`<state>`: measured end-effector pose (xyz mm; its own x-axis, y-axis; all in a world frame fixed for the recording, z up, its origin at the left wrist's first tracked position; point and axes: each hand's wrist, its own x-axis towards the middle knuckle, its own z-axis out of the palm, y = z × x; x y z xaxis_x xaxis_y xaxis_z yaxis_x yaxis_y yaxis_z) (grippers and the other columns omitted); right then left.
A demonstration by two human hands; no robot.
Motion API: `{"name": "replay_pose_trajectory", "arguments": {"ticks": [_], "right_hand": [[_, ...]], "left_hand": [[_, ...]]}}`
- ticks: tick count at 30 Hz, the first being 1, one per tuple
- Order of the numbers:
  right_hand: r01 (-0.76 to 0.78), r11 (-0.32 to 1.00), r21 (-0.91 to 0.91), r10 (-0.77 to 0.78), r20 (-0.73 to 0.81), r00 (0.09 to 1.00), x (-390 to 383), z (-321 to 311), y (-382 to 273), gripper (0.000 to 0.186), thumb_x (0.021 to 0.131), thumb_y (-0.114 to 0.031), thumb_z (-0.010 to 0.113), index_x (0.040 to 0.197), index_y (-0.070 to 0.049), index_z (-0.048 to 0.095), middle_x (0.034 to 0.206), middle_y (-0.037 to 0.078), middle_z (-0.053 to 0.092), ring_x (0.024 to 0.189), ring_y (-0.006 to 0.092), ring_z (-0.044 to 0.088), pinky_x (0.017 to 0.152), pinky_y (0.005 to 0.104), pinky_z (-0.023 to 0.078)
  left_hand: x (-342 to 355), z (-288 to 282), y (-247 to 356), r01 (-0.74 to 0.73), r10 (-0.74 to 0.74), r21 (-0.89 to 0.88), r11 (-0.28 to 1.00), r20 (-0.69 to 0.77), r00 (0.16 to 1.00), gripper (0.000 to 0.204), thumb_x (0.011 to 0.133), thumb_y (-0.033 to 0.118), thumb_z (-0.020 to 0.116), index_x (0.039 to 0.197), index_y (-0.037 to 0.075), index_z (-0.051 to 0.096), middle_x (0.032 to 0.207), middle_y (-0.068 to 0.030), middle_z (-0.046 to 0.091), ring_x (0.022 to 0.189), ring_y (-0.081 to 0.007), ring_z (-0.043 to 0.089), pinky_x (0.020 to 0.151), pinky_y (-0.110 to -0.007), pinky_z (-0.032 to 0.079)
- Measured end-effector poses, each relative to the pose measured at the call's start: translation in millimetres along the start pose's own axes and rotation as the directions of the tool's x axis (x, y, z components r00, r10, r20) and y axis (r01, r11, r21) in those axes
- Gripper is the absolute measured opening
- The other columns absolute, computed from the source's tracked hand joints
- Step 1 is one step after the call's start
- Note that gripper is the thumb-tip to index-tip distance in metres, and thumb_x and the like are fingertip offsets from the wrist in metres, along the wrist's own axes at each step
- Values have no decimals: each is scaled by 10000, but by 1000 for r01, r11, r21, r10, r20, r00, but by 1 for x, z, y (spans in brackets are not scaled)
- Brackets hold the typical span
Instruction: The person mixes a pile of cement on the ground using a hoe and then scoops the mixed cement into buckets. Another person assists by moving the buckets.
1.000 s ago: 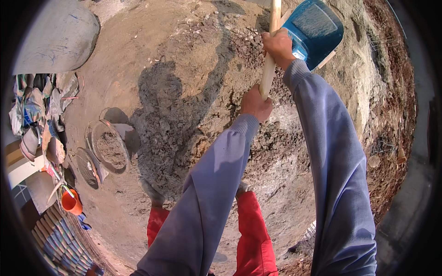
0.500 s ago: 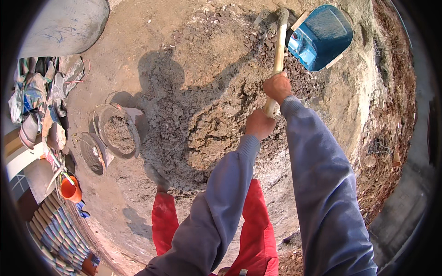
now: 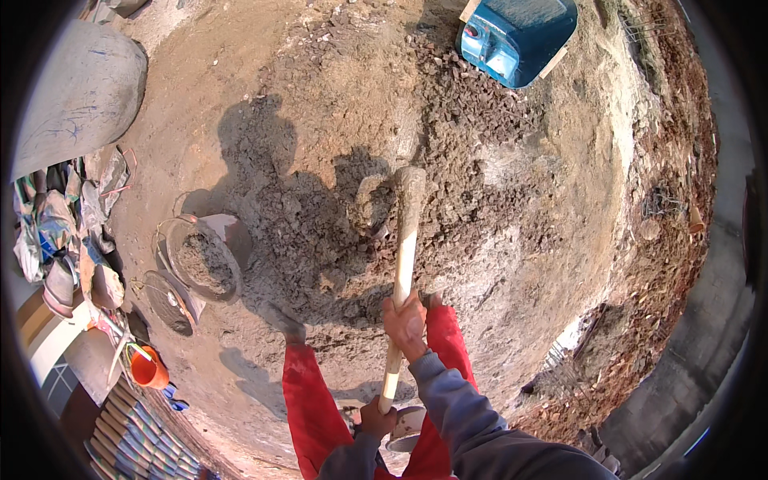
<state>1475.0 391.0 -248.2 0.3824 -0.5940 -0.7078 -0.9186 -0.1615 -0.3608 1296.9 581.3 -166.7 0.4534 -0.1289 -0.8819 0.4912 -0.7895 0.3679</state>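
Observation:
Both my hands are closed around the wooden handle of a hoe [image 3: 406, 252]. My right hand [image 3: 406, 324] grips midway along the shaft, while my left hand [image 3: 376, 418] holds its lower end close to my body, between the red trouser legs. The hoe's far end is caked with mud, and its head [image 3: 373, 204] rests on or just above the wet heap of mortar or mud [image 3: 320, 232]. How deep the blade sits cannot be made out. Reddish-brown gravel [image 3: 464, 104] lies beyond, at the right of the heap.
A blue tub [image 3: 524, 40] stands at the far right. On the left are a mud-filled bucket [image 3: 204, 260], a second bucket [image 3: 168, 302], an orange bucket [image 3: 149, 368] and crumpled sacks [image 3: 60, 216]. A large grey rounded object [image 3: 80, 92] lies far left. Rubble [image 3: 672, 240] lines the right edge.
The hoe has come back from beside the blue tub to the middle of the heap. Both hands have drawn down toward my body and spread apart on the handle. The view has shifted.

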Motion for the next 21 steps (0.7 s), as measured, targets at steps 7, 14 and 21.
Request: {"name": "replay_pose_trajectory", "arguments": {"ticks": [7,14,21], "right_hand": [[211,947,244,-193,-95,977,46,-99,-97,439,883,-359,682,1041,15,514,671,131,621,584,244,652,527,370,515],[628,769,114,-581,-285,763,280,-228,-177,404,949,-384,554,976,18,583,689,182,637,689,351,654,687,456,509],[536,781,-321,-596,-128,793,364,-260,-135,388,925,-299,548,1190,-16,570,1195,224,591,1042,362,602,923,464,467]], "left_hand": [[86,36,60,-315,258,-161,935,-300,918,175,760,79,716,875,31,594,729,-105,636,617,-226,627,607,-347,500],[272,-54,437,-599,473,-96,795,-520,711,298,897,231,696,979,-8,537,737,-89,610,616,-158,582,569,-323,481],[308,-204,663,-381,422,210,900,-207,883,301,940,227,605,1035,-58,584,656,-27,560,513,-73,549,400,-189,432]]}}
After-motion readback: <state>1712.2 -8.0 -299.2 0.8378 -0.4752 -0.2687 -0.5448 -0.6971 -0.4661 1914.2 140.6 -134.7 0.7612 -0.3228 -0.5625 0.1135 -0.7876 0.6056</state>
